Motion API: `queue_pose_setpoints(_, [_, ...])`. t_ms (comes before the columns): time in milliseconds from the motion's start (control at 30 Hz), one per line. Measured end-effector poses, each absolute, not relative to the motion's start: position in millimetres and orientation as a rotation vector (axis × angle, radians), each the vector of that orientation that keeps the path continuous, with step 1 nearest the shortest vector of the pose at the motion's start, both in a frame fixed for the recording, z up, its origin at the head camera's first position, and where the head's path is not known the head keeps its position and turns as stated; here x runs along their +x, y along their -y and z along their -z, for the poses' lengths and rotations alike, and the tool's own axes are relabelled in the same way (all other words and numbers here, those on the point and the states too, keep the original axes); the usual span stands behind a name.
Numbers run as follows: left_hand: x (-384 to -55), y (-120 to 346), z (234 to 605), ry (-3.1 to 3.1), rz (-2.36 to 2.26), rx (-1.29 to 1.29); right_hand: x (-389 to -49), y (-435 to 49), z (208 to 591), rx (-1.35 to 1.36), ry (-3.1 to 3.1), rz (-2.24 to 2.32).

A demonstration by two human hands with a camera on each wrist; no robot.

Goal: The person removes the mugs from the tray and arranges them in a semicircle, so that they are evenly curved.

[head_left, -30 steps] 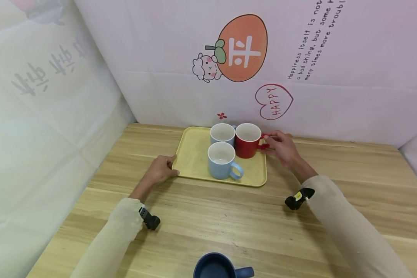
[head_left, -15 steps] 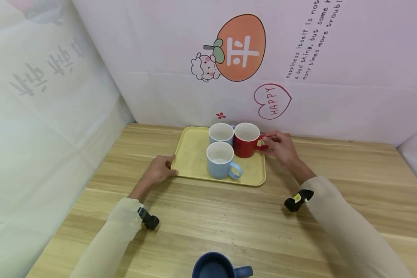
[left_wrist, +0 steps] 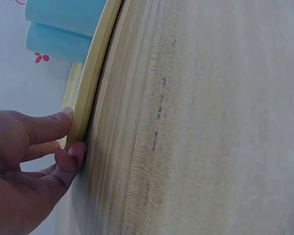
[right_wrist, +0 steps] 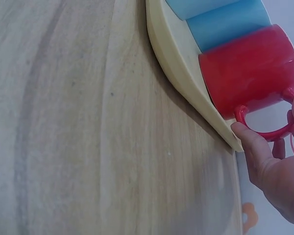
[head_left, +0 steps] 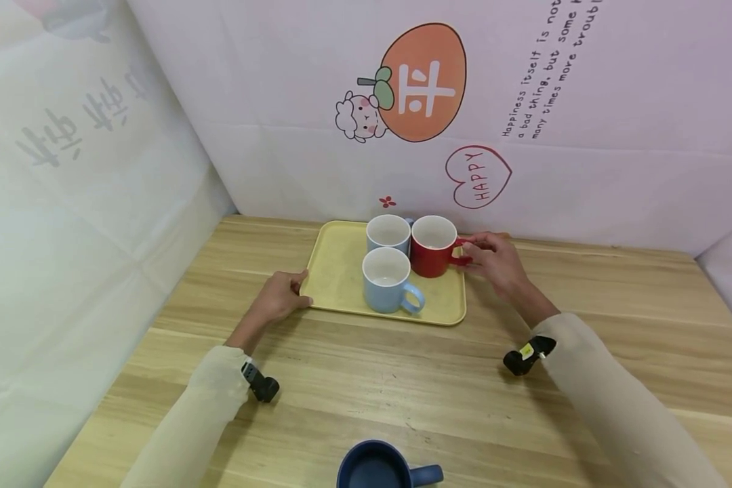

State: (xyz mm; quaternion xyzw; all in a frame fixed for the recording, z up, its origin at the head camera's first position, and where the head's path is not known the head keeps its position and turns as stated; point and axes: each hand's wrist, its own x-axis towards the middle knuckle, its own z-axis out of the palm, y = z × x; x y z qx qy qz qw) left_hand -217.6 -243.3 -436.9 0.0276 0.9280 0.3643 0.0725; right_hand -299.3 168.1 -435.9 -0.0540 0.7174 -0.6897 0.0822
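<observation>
My left hand (head_left: 277, 297) grips the near left corner of a yellow tray (head_left: 335, 271), thumb and fingers on either side of the rim in the left wrist view. At the tray's right end, my right hand (head_left: 497, 263) holds the handle of a red mug (head_left: 430, 263), its lower finger near the tray rim. Upright on the tray beside the red mug are a light blue mug (head_left: 381, 295) in front and another blue mug (head_left: 388, 232) behind it. The red mug's handle points right, partly hidden by my fingers in the head view.
A dark blue mug (head_left: 375, 471) stands at the near edge of the view, its handle pointing right. The wooden table (head_left: 372, 379) ends at a white printed backdrop (head_left: 280, 135) just behind the tray. Another white sheet (head_left: 85, 217) hangs at the left.
Both hands, the tray and the mugs keep their places. My right wrist has shifted very slightly; the view itself drifts a little.
</observation>
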Motion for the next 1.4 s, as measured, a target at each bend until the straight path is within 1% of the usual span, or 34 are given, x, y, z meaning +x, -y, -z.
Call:
queue_pose_setpoints(400, [-219.7,244.7,439.5,-2.796,-1.104,0.107,-293.3,-172.7,435.4,-0.161,-1.97,2.242])
queue_pose_setpoints(1100, [-219.5,243.5,435.9,-2.78,-1.079,0.079,-272.5,-181.4,412.0,-0.269,-1.957,2.263])
queue_pose_setpoints(1400, [-220.6,243.6,435.7,-2.795,-1.025,0.118,-263.9,-185.5,404.9,-0.301,-1.936,2.258])
